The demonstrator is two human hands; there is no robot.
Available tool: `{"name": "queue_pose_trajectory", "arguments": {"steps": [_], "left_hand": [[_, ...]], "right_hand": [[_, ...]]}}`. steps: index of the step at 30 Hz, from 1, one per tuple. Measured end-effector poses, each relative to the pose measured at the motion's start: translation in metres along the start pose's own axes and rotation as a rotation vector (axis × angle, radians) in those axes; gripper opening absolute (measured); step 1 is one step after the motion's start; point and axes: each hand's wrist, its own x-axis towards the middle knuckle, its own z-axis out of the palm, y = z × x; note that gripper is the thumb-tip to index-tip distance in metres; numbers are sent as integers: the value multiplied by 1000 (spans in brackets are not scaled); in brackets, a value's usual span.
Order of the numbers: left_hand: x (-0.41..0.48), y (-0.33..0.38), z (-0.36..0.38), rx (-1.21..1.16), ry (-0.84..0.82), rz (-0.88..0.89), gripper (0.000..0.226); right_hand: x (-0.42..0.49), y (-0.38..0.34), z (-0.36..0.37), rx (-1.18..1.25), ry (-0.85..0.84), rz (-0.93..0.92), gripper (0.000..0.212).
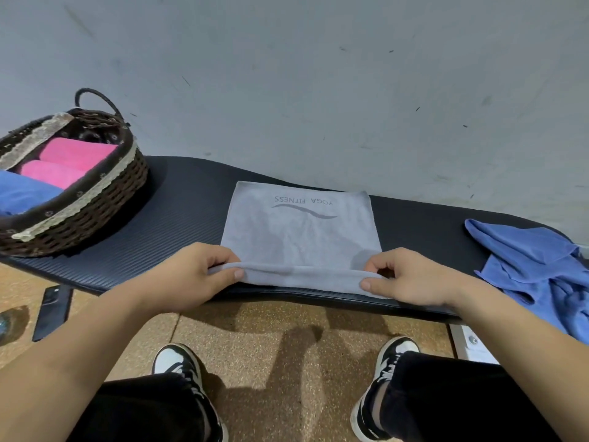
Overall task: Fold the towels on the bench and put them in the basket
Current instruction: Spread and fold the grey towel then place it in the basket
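Grey cloth of the towel (299, 231) is pinched along its folded near edge by the left grip (194, 275) and the right grip (411, 277), one closed on each end at the front rim of the black desk (178, 218), where the rest is spread flat. A crumpled blue towel (535, 260) is draped over the desk's right end. Farther off at the left the wicker basket (79, 202) is seen, with two pink towels (73, 153) and a second blue towel (22, 193) laid inside.
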Motion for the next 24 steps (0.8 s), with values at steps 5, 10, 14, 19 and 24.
{"name": "queue_pose_trajectory", "arguments": {"steps": [5,10,14,19,24], "left_hand": [[-6,6,-5,-131,-57,-71,21],[1,11,-16,-139,32,-106,23],[24,1,-25,-195,187,-187,49],[61,-8,-26,-325,336,-270,41],[87,-12,-6,-281,392,-362,17]], "right_hand": [[-8,-1,-7,99,-156,18,18],[-3,-2,-16,210,-13,27,15],[23,0,-26,488,172,42,27],[63,0,-30,705,326,140,20],[92,6,-20,679,456,269,24]]}}
